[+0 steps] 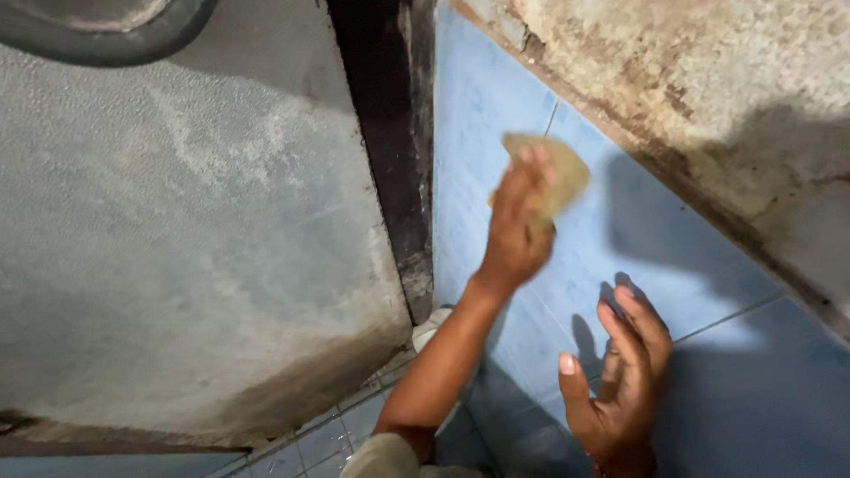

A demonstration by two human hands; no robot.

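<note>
Left hand (518, 232) gripping one yellowish cloth (553, 173) against blue wall tiles (655, 257); right hand (620, 381) open, empty, fingers spread.

Left hand (518, 226) and yellowish pad (549, 173) are appearing motion-blurred, the fingers (531, 168) covering much of the pad. Right hand (620, 381) is being cut off at the wrist by the bottom edge. A dark curved object (106, 40) is running off the top edge.

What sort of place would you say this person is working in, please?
Probably a bathroom or wash area. The wall is faced with blue tiles, small tiles cover the floor, and a stained grey door stands beside it. The left hand presses a yellowish sponge to the tiles.
</note>
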